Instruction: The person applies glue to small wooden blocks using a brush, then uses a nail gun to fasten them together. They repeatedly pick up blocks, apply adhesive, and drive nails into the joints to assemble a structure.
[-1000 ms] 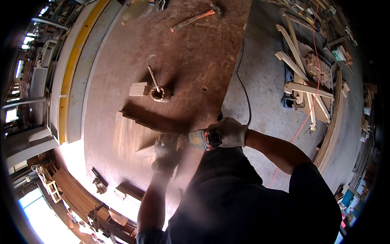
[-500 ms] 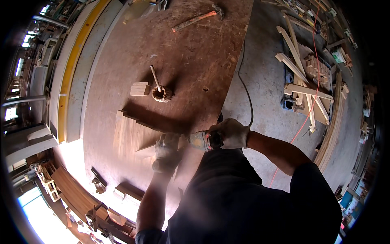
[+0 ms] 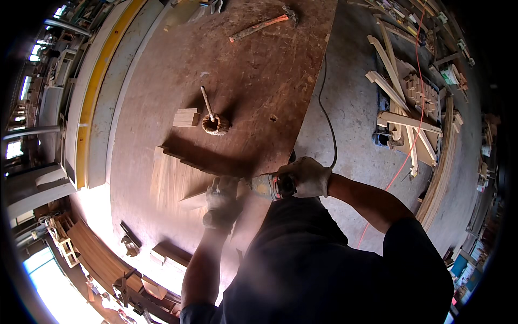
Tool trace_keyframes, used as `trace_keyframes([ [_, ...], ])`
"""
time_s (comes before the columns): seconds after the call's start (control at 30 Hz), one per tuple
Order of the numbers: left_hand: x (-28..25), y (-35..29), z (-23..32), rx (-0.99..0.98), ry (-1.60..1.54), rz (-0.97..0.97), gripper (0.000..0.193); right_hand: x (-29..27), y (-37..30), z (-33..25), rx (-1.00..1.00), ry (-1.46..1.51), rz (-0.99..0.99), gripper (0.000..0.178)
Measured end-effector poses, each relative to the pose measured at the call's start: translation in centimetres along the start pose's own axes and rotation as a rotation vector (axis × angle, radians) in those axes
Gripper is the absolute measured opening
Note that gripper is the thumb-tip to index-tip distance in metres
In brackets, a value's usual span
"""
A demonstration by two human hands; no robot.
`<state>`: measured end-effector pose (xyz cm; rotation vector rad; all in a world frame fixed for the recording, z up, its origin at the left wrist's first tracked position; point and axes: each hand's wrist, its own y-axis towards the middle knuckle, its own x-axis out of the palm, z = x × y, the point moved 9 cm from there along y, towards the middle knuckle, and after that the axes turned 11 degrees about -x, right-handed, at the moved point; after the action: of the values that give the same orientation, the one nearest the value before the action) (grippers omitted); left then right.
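Note:
My right hand (image 3: 306, 177), in a pale work glove, is closed round a corded power tool (image 3: 264, 186) with a grey front and a red-and-black body; its exact kind is not clear. My left hand (image 3: 221, 201), also gloved, sits just left of the tool's front end with the fingers bent. What it grips is hidden under the glove. Beside it, pale wooden boards (image 3: 171, 181) lie side by side on the brown worktable (image 3: 259, 70), with stepped far ends. The tool's working end and the wood under it are hidden by the left glove and haze.
Beyond the boards stand a small stack of wood blocks (image 3: 186, 117) and a round brown pot (image 3: 216, 126) with a stick in it. A hammer (image 3: 261, 27) lies at the far side. The black cord (image 3: 326, 110) hangs over the table's right edge. Timber offcuts (image 3: 402, 116) lie on the floor.
Almost nothing differs. Both gloved hands and the tool keep their places, and the boards have not visibly shifted.

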<state>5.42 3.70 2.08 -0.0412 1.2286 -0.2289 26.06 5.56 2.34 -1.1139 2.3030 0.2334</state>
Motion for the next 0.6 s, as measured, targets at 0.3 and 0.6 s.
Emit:
trace_keyframes([
  [0.3,0.09,0.03,-0.05,0.002,0.002,-0.003,0.039,-0.25,0.07,-0.18,0.041,-0.015,-0.028,0.035],
  [0.6,0.52,-0.14,-0.56,0.006,0.004,0.006,0.04,-0.24,0.1,-0.32,0.022,-0.032,-0.013,0.031],
])
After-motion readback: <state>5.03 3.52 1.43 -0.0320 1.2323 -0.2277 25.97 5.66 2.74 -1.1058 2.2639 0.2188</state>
